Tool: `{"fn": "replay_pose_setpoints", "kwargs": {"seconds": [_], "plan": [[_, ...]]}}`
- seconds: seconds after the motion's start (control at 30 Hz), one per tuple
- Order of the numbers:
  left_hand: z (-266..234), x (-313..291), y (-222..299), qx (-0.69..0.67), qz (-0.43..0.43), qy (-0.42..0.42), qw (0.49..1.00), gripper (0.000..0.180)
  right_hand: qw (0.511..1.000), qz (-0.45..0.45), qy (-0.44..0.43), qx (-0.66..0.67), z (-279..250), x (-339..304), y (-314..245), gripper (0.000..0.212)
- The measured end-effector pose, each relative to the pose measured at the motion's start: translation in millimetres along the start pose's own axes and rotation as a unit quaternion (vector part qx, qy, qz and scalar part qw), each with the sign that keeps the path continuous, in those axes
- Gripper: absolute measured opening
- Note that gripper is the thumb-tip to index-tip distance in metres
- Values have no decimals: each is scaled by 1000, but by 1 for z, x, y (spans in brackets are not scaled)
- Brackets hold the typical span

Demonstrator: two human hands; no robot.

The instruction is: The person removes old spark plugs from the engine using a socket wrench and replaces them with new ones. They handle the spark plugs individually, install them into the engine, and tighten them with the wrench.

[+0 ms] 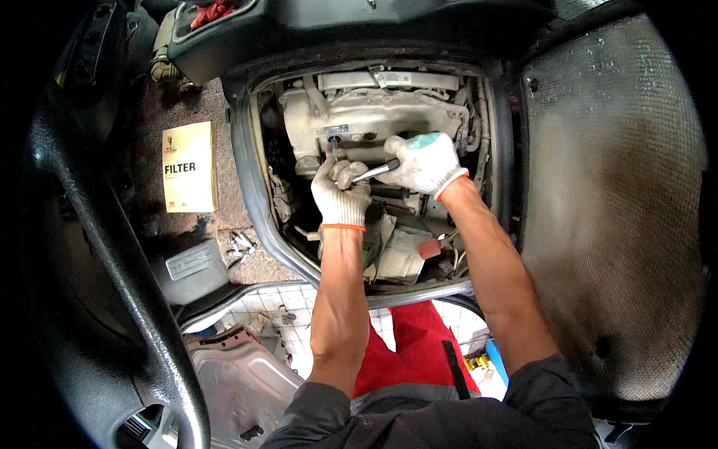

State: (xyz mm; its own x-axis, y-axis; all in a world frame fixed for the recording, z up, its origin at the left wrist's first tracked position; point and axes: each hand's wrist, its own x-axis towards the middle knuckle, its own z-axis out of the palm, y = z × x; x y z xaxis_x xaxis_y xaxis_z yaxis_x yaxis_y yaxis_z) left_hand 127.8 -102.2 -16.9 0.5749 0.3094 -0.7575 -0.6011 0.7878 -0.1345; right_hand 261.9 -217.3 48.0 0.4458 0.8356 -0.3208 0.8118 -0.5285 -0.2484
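Both my hands wear white knit gloves and reach into an open engine bay in a vehicle floor. My right hand (425, 163) grips the handle of a chrome ratchet wrench (376, 170). My left hand (339, 191) closes around the wrench's head end and steadies it against the pale grey engine block (359, 116). The wrench lies tilted, its handle toward the right. A dark bolt hole shows on the block just above my left hand. Hoses and a crumpled pale sheet (400, 251) lie below my hands.
A steering wheel (112, 247) curves along the left. A yellow filter box (188, 166) lies on the brown floor mat, small metal parts (241, 247) near it. A tilted-up seat underside with mesh padding (609, 202) stands right. Red cloth (415, 348) hangs below.
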Motion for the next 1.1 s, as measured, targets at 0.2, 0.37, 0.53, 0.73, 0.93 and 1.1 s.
{"fn": "replay_pose_setpoints", "kwargs": {"seconds": [0.2,0.37,0.53,0.73,0.93,1.1], "plan": [[-3,2,3,68,-7,0,998,18,997,54,14,56,13,-11,-2,52],[-5,6,-1,54,-18,26,998,20,993,5,-109,50,-19,-3,-5,48],[-9,12,12,82,-32,39,995,19,977,-101,-89,-164,-85,49,-62,35],[-14,13,18,-58,-100,-33,993,17,970,-103,-102,-194,-61,37,-36,21],[-2,3,11,-43,-56,19,997,19,980,-119,-27,-160,-44,29,-29,13],[11,-2,5,13,-25,39,999,16,987,-107,-7,-118,-33,25,-18,30]]}}
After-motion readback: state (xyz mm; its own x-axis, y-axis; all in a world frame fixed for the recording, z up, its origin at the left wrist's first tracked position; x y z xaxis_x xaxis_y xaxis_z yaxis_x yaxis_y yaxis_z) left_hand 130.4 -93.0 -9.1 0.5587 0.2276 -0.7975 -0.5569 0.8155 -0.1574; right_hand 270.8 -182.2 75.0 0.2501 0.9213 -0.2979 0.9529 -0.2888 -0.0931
